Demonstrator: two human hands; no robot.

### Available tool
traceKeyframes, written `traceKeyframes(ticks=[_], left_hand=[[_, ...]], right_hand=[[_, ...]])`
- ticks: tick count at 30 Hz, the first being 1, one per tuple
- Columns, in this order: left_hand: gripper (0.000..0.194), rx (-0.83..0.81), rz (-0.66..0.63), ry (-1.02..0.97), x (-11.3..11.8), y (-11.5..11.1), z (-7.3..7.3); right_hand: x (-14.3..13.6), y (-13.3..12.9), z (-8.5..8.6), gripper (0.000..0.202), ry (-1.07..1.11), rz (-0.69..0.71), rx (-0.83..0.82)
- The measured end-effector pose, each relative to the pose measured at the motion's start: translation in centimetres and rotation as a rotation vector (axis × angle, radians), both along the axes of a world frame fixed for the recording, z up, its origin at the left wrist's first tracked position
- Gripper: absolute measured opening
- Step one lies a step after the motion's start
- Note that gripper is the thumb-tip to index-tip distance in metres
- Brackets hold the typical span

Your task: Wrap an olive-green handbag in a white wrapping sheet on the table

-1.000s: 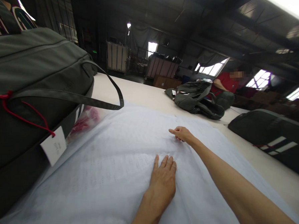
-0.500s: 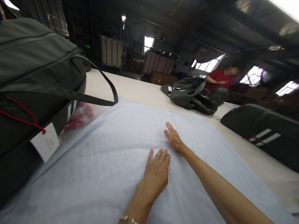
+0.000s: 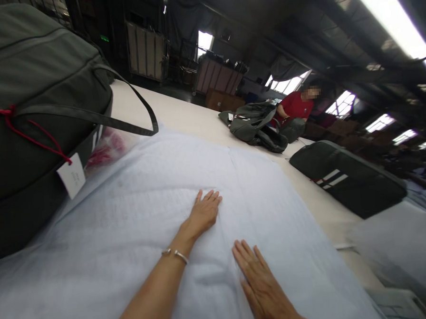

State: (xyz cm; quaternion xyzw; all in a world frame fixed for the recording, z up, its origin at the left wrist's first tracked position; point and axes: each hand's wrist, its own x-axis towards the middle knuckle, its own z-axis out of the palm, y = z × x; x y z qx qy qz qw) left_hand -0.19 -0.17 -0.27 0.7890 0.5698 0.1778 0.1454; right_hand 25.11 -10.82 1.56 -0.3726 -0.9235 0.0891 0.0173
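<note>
A pale bluish-white sheet (image 3: pixel 141 230) with soft creases and faint printed marks covers the near part of the table. My left hand (image 3: pixel 205 211), with a silver bracelet at its wrist, lies flat on the sheet, fingers extended. Nearer to me and to the right, my right hand (image 3: pixel 257 281) rests on the same sheet, palm down, with its fingers stretched out. Neither hand holds anything. On the left stands a big dark green bag (image 3: pixel 38 92), its strap looping over the sheet's edge and a white tag (image 3: pixel 72 176) hanging from a red cord.
Beside the left bag lies clear plastic with red items (image 3: pixel 108 147). Across the cream table (image 3: pixel 182 111) sit an open dark bag (image 3: pixel 256 124) and a striped dark bag (image 3: pixel 349 178). A person in a red top (image 3: pixel 296 105) stands behind. Translucent plastic (image 3: pixel 406 244) is at right.
My left hand has moved forward over the sheet. My right hand has drawn back toward me. The whole view has shifted, showing more of the right side.
</note>
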Motion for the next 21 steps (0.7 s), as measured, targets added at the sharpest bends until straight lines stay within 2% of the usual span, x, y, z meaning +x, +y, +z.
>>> traceKeyframes(ticks=[3, 6, 8, 10, 14, 17, 21], left_hand=[[0.055, -0.017, 0.02, 0.023, -0.5, 0.3, 1.4], [0.058, 0.04, 0.054, 0.055, -1.0, -1.7, 3.9], [0.052, 0.081, 0.046, 0.075, -0.8, -4.9, 5.2], [0.049, 0.093, 0.022, 0.102, 0.0, -9.1, 5.5], [0.071, -0.004, 0.038, 0.177, 2.9, -18.2, 4.1], [0.077, -0.13, -0.007, 0.154, 4.5, -23.9, 3.3], [0.077, -0.236, -0.115, 0.105, 5.6, -29.9, 4.0]], right_hand=[[-0.3, -0.8, -1.4, 0.064, 0.028, -0.022, 0.047], [-0.6, -0.7, -1.7, 0.063, 0.059, -0.032, 0.075], [-0.8, -0.4, -1.5, 0.062, 0.063, -0.027, 0.067], [-1.1, -0.2, -1.1, 0.061, 0.061, -0.026, 0.032], [-1.1, -1.1, 1.2, 0.062, 0.103, -0.083, 0.024], [0.8, -4.8, 3.8, 0.061, 0.141, -0.099, 0.06], [6.3, -14.0, 6.3, 0.058, 0.098, -0.115, -0.026]])
